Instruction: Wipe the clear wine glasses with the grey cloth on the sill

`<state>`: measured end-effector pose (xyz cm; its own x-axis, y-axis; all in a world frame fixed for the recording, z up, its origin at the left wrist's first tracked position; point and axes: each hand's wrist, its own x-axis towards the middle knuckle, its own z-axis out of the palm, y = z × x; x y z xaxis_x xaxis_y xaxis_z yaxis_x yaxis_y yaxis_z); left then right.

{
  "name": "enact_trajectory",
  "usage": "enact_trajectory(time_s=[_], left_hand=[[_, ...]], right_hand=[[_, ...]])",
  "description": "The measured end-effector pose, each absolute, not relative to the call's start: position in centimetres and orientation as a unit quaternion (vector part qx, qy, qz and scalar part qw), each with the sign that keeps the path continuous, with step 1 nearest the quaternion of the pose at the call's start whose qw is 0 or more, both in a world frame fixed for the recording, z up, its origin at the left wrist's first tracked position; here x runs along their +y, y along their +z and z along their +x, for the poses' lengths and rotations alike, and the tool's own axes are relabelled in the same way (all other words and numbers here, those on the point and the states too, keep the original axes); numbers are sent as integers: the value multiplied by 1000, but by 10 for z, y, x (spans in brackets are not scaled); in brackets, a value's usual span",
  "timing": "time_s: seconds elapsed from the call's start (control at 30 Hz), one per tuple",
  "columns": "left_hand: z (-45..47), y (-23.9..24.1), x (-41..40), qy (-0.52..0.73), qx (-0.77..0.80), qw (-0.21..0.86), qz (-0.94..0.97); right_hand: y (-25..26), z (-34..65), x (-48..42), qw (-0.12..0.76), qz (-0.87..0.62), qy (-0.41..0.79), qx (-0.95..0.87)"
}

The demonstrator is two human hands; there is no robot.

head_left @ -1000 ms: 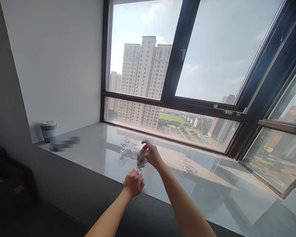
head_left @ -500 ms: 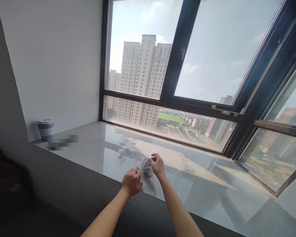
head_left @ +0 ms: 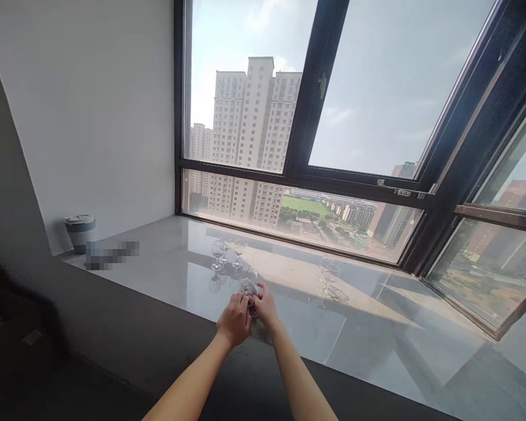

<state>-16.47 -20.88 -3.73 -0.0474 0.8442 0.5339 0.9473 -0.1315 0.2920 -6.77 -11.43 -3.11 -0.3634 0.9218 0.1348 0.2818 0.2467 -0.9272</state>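
A clear stemmed glass is tilted near the front edge of the glossy ledge, its bowl showing beyond my fingertips. My left hand is closed around its lower part. Close against it, my right hand is closed at the glass's right side, where the pale cloth is mostly hidden by the fingers. Several similar stemmed glasses stand upright behind my hands to the left. More stemmed glasses stand in the sunlit part of the ledge to the right.
The shiny ledge ends in a front edge just below my hands. A white and blue-grey cup stands at its left end by the wall, next to a blurred-out patch. A dark-framed window rises along the back.
My right hand has moved left and down with the pale cloth, from beside the glass to right against it and my left hand. The left hand has barely moved.
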Motion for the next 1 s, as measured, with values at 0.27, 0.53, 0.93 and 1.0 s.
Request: enact_trajectory(time_s=[0.27, 0.53, 0.93, 1.0], left_hand=[[-170, -53, -204, -330, -646, 126, -676], [-173, -68, -197, -326, -645, 195, -663], [-171, -63, -197, -303, -644, 174, -680], [-172, -66, -195, -285, -628, 171, -704]], right_hand=[[-22, -70, -135, 351, -431, 441, -704], [-1, -76, -144, 306, -483, 382, -726], [17, -69, -151, 471, -381, 294, -739], [20, -74, -155, 454, -327, 329, -761]])
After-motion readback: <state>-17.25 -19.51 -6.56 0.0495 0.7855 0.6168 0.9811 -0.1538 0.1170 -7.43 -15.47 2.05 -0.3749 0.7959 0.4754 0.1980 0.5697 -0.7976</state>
